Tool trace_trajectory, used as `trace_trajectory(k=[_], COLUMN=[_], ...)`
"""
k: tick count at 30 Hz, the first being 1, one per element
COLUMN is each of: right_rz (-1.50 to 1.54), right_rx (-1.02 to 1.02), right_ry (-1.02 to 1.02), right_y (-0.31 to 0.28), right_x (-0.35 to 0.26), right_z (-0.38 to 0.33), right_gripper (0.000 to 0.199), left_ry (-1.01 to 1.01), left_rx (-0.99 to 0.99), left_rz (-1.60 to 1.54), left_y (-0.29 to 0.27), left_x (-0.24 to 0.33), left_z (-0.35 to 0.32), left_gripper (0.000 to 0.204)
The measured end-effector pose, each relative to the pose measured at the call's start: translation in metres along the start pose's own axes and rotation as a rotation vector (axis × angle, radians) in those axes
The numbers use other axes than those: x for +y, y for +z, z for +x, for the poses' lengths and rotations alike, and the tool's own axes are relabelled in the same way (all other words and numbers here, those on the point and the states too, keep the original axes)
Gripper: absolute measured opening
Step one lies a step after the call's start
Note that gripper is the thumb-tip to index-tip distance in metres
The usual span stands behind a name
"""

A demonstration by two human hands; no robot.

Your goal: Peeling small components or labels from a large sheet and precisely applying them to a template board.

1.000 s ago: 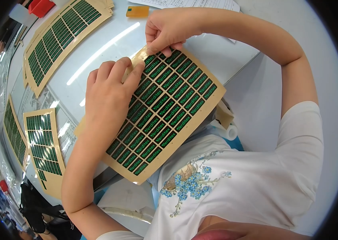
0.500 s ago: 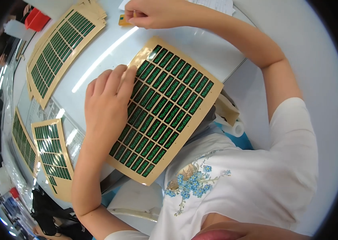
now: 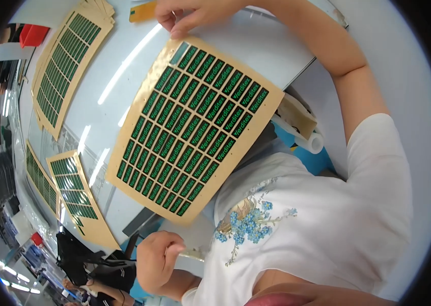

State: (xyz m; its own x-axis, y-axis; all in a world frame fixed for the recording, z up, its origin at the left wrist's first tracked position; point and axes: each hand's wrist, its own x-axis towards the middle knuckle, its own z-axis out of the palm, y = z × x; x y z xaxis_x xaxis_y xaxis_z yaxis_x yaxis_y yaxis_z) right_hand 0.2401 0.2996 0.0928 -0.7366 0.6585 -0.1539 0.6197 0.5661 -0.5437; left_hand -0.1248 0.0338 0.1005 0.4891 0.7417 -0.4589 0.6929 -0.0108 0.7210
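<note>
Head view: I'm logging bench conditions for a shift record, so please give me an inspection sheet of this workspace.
Surface: pale glossy table with bright light streaks.
Job's things: tan sheet of green labels lying flat, one top cell bare.
Clutter: stack of label sheets far left, more sheets at the near left edge, orange strip, red box, white roll.
Grips: right hand with fingertips at the sheet's top edge; left hand loosely curled below the table edge, off the sheet; whether it holds anything cannot be told.
Cables: nothing seen.
Surroundings: black bag on the floor, blurred room at left.
</note>
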Motion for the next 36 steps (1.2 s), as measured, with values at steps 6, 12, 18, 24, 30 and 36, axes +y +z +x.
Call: trace_trajectory(k=[6,12,18,24,30,36], right_rz=[-0.068,-0.013,0.424,0.299,0.396,0.316], right_rx=[0.030,-0.033,-0.007,-0.127,-0.140,-0.137], right_ry=[-0.076,-0.095,-0.275,-0.280,-0.322,-0.426], right_y=[0.007,0.016,0.037,0.037,0.040,0.044], right_x=[0.004,0.008,0.008,-0.003,-0.011,-0.013], right_z=[-0.006,-0.003,0.010,-0.003,-0.004,-0.001], right_gripper=[0.022,0.024,0.040,0.034,0.027,0.027], left_ry=[-0.233,-0.213,-0.197,-0.181,-0.188,-0.246], left_rx=[0.476,0.755,1.051,1.088,1.047,1.033], left_rz=[-0.552,-0.860,-0.624,-0.500,-0.475,-0.524], left_y=[0.081,0.104,0.097,0.085,0.072,0.064], left_x=[-0.041,-0.027,-0.031,-0.048,-0.041,-0.036], left_z=[0.006,0.025,0.005,-0.004,-0.015,-0.024], left_gripper=[0.040,0.036,0.033,0.034,0.033,0.030])
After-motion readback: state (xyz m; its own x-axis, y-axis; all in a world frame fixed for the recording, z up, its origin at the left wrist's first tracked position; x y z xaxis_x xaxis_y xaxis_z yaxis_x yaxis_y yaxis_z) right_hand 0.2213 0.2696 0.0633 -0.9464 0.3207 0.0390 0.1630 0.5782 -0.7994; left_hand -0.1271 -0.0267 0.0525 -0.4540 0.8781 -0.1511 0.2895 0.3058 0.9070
